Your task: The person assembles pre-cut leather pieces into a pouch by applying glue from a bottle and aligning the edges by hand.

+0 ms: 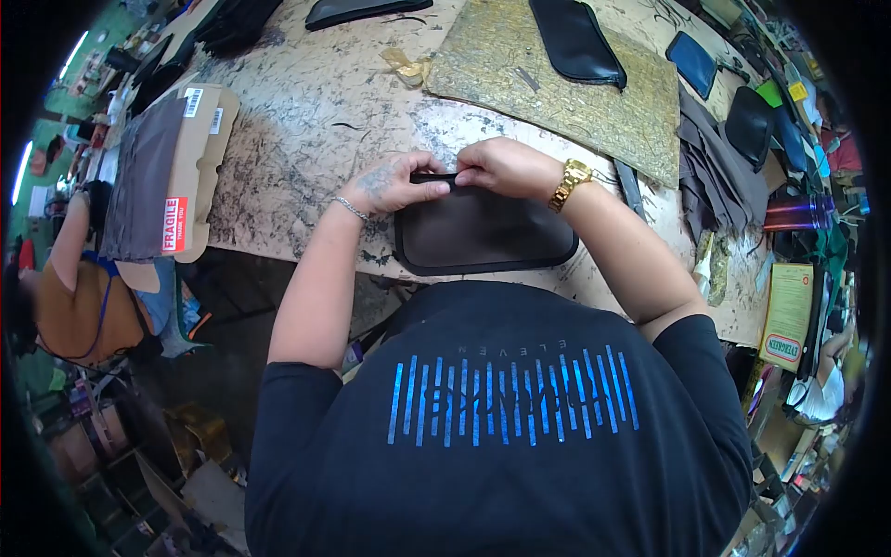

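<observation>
A dark brown pouch with black edging (487,230) lies at the table's near edge, in front of my chest. My left hand (404,183) is closed on the upper edge of the pouch, thumb laid along the black trim. Right beside it, my right hand (501,169) pinches the same edge near its middle. The fingertips of both hands almost meet there. A bracelet circles my left wrist, and a gold watch (572,184) is on my right one.
A cardboard box marked FRAGILE (206,176) stands at the left. Beyond my hands lies a worn yellowish board (548,84) bearing a black pouch (577,42). Dark cloth pieces (715,167) hang at the right. Another person (93,306) is at far left.
</observation>
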`<state>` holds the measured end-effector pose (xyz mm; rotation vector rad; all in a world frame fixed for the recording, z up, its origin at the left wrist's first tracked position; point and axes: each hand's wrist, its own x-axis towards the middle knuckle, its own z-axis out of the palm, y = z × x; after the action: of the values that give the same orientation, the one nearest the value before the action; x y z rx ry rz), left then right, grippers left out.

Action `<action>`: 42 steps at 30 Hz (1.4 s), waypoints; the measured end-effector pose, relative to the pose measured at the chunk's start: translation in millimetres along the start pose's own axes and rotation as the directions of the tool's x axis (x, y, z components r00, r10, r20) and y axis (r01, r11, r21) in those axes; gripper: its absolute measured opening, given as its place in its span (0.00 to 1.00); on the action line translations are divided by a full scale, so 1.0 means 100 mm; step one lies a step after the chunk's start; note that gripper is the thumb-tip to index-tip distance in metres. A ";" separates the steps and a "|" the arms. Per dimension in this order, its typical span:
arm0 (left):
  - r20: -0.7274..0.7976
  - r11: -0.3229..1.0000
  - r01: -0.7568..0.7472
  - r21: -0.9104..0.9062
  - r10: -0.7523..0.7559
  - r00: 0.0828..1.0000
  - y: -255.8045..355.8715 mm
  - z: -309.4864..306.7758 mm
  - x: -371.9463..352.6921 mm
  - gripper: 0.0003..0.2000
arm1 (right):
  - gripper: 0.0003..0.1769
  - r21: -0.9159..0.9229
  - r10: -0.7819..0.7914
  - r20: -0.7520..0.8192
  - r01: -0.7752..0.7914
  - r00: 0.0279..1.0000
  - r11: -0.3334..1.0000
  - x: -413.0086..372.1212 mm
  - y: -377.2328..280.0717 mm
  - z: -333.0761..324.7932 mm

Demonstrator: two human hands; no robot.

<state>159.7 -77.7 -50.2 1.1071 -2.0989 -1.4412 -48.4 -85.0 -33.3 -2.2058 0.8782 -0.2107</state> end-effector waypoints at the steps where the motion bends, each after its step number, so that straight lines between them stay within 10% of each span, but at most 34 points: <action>1: 0.031 0.994 0.100 -0.035 -0.099 0.995 -0.02 0.02 0.04 0.09 | 0.11 -0.067 -0.020 -0.066 0.016 0.998 0.998 -0.01 -0.03 0.02; 11: -0.205 0.979 -0.097 0.178 0.133 0.970 0.00 0.08 0.05 0.12 | 0.22 -0.219 0.115 -0.266 -0.177 0.957 0.959 -0.52 0.14 -0.13; 19: 0.004 0.980 0.169 -0.103 -0.169 0.986 -0.22 -0.05 0.20 0.13 | 0.19 0.595 0.414 -0.016 -0.324 0.910 0.736 -0.67 0.42 -0.34; 24: 0.072 0.930 0.284 -0.232 -0.275 0.959 -0.11 -0.05 0.26 0.16 | 0.14 0.552 0.375 0.035 -0.331 0.926 0.766 -0.64 0.59 -0.30; 26: -0.070 0.934 0.190 0.302 -0.177 0.982 0.22 0.03 0.30 0.17 | 0.12 0.582 0.374 0.100 -0.359 0.922 0.730 -0.62 0.58 -0.30; 30: 0.108 0.873 -0.027 0.487 -0.030 0.994 0.32 0.22 0.61 0.18 | 0.08 0.582 0.310 0.077 -0.295 0.948 0.757 -0.60 0.46 -0.31; 37: 0.248 0.966 0.201 0.162 -0.237 0.939 0.13 0.24 0.75 0.12 | 0.13 0.708 0.465 0.078 -0.377 0.882 0.597 -0.76 0.71 -0.34; 42: 0.281 0.924 0.371 -0.095 -0.333 0.900 0.00 0.25 0.77 0.11 | 0.19 0.687 0.276 -0.057 -0.163 0.960 0.708 -0.79 0.81 -0.21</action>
<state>94.7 -122.0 -70.2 1.3550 -1.9849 -1.9747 -158.7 -85.7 -65.2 -1.3946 0.9518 -0.5088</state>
